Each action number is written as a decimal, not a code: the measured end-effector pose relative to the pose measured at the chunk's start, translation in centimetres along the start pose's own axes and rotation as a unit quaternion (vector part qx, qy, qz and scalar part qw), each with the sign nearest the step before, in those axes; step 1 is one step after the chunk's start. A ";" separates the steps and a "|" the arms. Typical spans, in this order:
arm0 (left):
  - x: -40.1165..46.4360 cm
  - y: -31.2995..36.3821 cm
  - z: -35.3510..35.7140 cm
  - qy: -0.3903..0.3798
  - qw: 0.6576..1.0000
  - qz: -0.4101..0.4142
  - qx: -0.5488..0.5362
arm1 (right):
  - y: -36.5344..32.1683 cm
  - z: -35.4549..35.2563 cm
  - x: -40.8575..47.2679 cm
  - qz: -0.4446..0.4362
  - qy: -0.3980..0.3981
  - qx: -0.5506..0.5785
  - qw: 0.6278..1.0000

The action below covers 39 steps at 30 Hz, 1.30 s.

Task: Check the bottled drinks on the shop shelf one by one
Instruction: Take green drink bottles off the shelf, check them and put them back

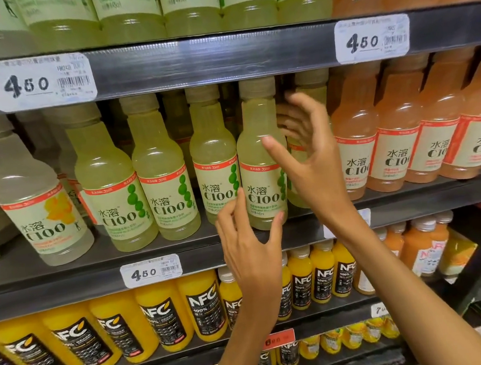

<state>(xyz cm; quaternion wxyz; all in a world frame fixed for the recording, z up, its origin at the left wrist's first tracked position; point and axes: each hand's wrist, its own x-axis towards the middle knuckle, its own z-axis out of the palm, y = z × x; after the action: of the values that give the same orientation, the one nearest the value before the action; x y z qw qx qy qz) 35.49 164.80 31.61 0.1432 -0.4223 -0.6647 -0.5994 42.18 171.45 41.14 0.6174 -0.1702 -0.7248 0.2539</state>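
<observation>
Two hands spread loose: left hand [250, 247], right hand [308, 148] partly hiding, perhaps touching, bottle [261, 163].

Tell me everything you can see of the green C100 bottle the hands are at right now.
The green C100 bottle stands upright at the front of the middle shelf, rightmost of the pale green row, beside the orange bottles. It looks like clear plastic filled with cloudy yellow-green drink, cap on, with a cream label, a red band on top and green dots. The left hand touches its lower label with fingertips; the right hand curves round its right side, thumb on the shoulder.
</observation>
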 end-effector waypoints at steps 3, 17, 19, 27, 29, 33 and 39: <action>0.1 0.4 0.1 0.000 0.999 -0.033 -0.033 | 0.8 -0.9 -0.9 -0.032 -0.019 -0.063 0.997; -0.7 0.8 0.7 0.007 0.999 0.037 0.034 | 0.7 -0.3 -0.9 -0.084 0.037 -0.242 0.966; -0.5 1.0 1.0 0.004 0.999 0.033 0.041 | 0.7 -0.3 -0.7 -0.092 0.050 -0.276 0.956; -0.3 2.5 1.6 0.055 0.998 0.004 0.012 | 1.5 -3.3 0.5 -0.100 0.087 -0.198 0.971; -0.3 3.6 2.1 0.058 0.998 0.018 -0.001 | 1.6 -4.5 1.2 -0.077 0.102 -0.187 0.974; -0.3 5.5 3.6 0.037 0.999 0.021 -0.007 | 1.4 -5.0 2.5 -0.035 0.021 -0.188 0.981; -0.8 6.2 4.8 -0.005 0.999 -0.027 -0.025 | 1.3 -4.5 3.1 -0.005 -0.027 -0.174 0.984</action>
<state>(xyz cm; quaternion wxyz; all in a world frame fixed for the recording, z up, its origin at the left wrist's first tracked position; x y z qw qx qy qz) 41.99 168.39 34.07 0.1129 -0.4105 -0.6614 -0.6175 45.99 174.94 43.42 0.5601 -0.2645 -0.7749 0.1258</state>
